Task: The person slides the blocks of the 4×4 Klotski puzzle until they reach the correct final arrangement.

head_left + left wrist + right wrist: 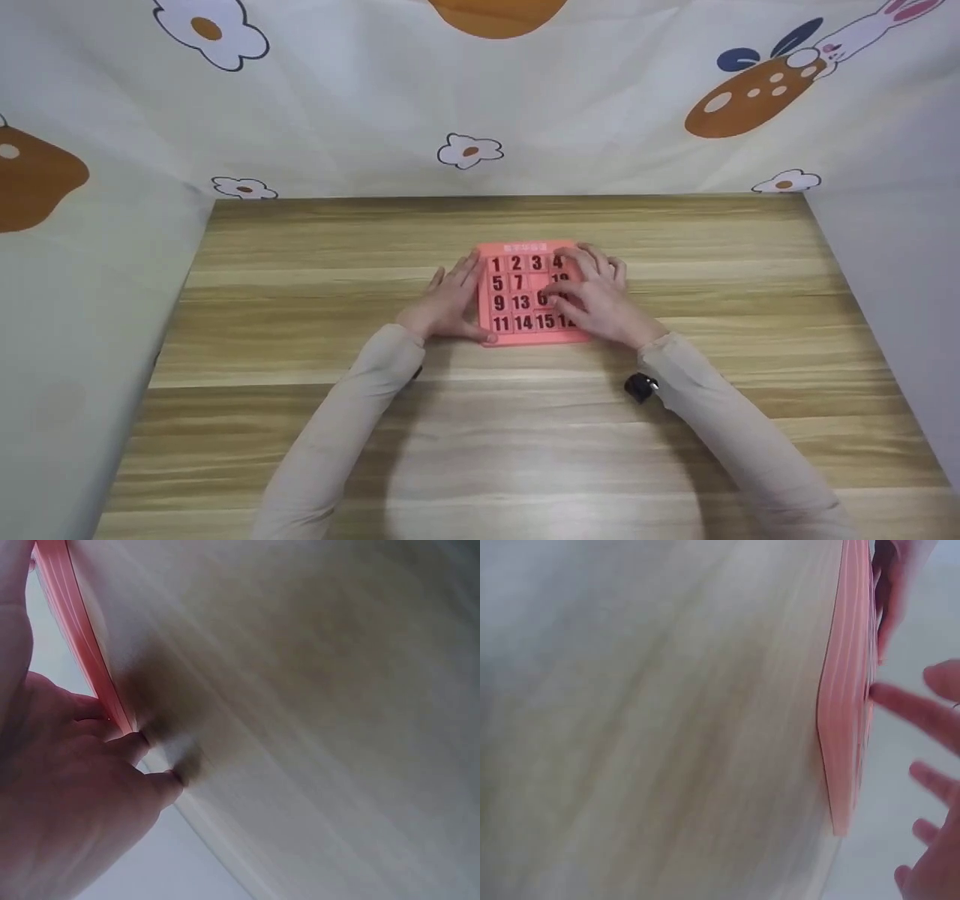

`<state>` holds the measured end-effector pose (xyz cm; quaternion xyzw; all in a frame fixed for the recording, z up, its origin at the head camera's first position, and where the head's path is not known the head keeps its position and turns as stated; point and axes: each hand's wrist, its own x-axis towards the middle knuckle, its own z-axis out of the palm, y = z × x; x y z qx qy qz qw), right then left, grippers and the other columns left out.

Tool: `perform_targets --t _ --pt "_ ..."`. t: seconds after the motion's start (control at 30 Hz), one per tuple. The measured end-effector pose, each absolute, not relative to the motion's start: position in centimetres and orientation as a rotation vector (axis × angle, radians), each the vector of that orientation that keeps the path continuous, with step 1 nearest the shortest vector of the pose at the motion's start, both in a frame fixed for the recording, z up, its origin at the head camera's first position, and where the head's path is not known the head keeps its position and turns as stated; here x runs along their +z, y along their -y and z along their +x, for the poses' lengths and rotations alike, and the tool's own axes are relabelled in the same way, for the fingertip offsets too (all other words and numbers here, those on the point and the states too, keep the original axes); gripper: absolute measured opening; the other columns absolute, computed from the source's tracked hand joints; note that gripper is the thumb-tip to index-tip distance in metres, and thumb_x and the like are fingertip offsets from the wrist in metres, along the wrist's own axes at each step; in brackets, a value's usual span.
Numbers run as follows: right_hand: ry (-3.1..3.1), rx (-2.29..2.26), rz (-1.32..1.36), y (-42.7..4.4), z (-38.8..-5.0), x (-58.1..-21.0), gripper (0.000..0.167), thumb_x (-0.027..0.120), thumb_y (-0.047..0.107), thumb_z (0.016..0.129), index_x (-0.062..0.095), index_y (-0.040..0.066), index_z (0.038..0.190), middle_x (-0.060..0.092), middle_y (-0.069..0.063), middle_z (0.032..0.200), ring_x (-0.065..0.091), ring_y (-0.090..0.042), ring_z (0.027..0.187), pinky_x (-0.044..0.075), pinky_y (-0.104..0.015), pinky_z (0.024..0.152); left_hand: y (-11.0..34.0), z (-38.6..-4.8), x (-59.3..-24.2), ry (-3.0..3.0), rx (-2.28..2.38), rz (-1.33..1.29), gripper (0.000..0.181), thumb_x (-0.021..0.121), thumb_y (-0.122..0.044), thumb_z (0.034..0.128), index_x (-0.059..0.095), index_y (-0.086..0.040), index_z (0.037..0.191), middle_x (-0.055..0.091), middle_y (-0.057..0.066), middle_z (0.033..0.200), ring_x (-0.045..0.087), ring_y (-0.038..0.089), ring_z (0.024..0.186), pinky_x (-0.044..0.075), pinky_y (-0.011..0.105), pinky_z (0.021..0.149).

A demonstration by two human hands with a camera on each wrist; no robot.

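Observation:
A pink number slide puzzle [536,340] lies flat on the wooden table. Black numbers mark its tiles, with 1, 2, 3 and 4 along the top row. Right of the 7 tile [518,283] is a bare slot. Below that slot, the 6 tile [541,299] sits slightly higher than its row. My left hand [448,302] rests along the puzzle's left side, fingers extended and thumb at the lower left corner. Over the right side, my right hand [604,300] touches the 6 tile with a fingertip; its other fingers spread above, hiding some right-column tiles.
Wood-grain table [300,315] surrounds the puzzle. A pale printed cloth [360,112] hangs behind the table, with pale walls at both sides. A small black device [640,387] sits by the right wrist.

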<state>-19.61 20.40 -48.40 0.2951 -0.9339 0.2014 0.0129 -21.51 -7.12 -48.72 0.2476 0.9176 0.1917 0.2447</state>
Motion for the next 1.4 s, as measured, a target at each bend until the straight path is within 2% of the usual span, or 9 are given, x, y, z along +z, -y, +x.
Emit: perform_targets --t 0.17,0.3,0.43,0.8,0.97,1.07,1.27,1.33,1.4 --pt "2.945 0.534 0.913 -20.5 -19.7 -48.7 0.034 0.059 0.031 0.095 0.067 0.015 0.124 0.027 -0.017 0.152 0.015 -0.045 0.138 0.016 -0.063 0.103 7.1 -21.4 -48.8 -2.502 0.520 0.703 0.130 0.077 -0.058 0.0716 -0.008 -0.004 0.153 -0.019 0.008 0.158 -0.011 0.023 0.145 -0.007 0.043 0.115" --pt "2.850 0.673 1.012 -20.7 -19.7 -48.6 0.024 0.065 0.026 0.090 0.073 0.016 0.111 0.031 -0.017 0.150 0.015 -0.043 0.138 0.013 -0.064 0.105 7.0 -21.4 -48.6 -2.503 0.515 0.704 0.130 0.077 -0.057 0.0714 -0.009 -0.004 0.153 -0.020 0.008 0.158 -0.012 0.023 0.145 -0.008 0.044 0.115" --pt "2.815 0.694 1.088 -20.7 -19.6 -48.3 0.014 0.068 0.027 0.089 0.076 0.020 0.097 0.034 -0.014 0.150 0.015 -0.042 0.139 0.010 -0.065 0.105 7.1 -21.4 -48.4 -2.499 0.529 0.696 0.130 0.078 -0.056 0.0711 -0.009 -0.004 0.153 -0.020 0.009 0.158 -0.012 0.024 0.145 -0.009 0.044 0.114" --pt "2.983 0.402 0.978 -20.1 -19.3 -47.7 0.035 0.056 0.036 0.097 0.066 0.021 0.126 0.021 -0.009 0.158 0.012 -0.044 0.141 0.015 -0.067 0.105 7.2 -21.4 -48.6 -2.497 0.529 0.699 0.130 0.078 -0.056 0.0716 -0.010 -0.004 0.153 -0.021 0.008 0.157 -0.012 0.024 0.145 -0.009 0.044 0.114" --pt "2.992 0.466 1.120 -19.5 -19.0 -47.8 0.039 0.054 0.038 0.097 0.061 0.025 0.133 0.018 -0.010 0.159 0.009 -0.042 0.142 0.014 -0.068 0.105 7.2 -21.4 -48.7 -2.498 0.522 0.692 0.129 0.077 -0.057 0.0720 -0.009 -0.004 0.153 -0.020 0.008 0.157 -0.012 0.023 0.145 -0.009 0.044 0.114" --pt "2.964 0.515 1.174 -19.4 -18.7 -47.9 0.034 0.057 0.036 0.096 0.066 0.023 0.127 0.024 -0.011 0.157 0.012 -0.042 0.141 0.014 -0.067 0.105 7.2 -21.5 -48.7 -2.501 0.524 0.697 0.129 0.077 -0.057 0.0723 -0.008 -0.004 0.153 -0.019 0.009 0.158 -0.011 0.024 0.145 -0.008 0.045 0.115" --pt "2.810 0.477 1.091 -19.9 -19.0 -47.8 0.020 0.064 0.030 0.091 0.078 0.017 0.096 0.041 -0.012 0.147 0.025 -0.041 0.136 0.019 -0.065 0.102 7.1 -21.6 -48.7 -2.497 0.521 0.684 0.129 0.078 -0.055 0.0723 -0.008 -0.004 0.153 -0.018 0.009 0.158 -0.011 0.024 0.145 -0.008 0.044 0.115" --pt "2.814 0.499 1.081 -19.6 -19.2 -47.9 0.022 0.064 0.031 0.091 0.077 0.016 0.101 0.040 -0.013 0.148 0.025 -0.040 0.135 0.019 -0.064 0.102 7.1 -21.6 -48.6 -2.495 0.513 0.678 0.129 0.078 -0.056 0.0723 -0.009 -0.005 0.153 -0.020 0.008 0.158 -0.012 0.023 0.145 -0.009 0.044 0.115" --pt "2.863 0.517 1.075 -19.2 -19.4 -47.9 0.029 0.062 0.033 0.093 0.072 0.017 0.115 0.034 -0.014 0.151 0.023 -0.042 0.136 0.018 -0.065 0.103 7.2 -21.6 -48.6 -2.494 0.515 0.676 0.130 0.078 -0.056 0.0720 -0.010 -0.005 0.153 -0.020 0.009 0.158 -0.012 0.024 0.145 -0.009 0.044 0.115"
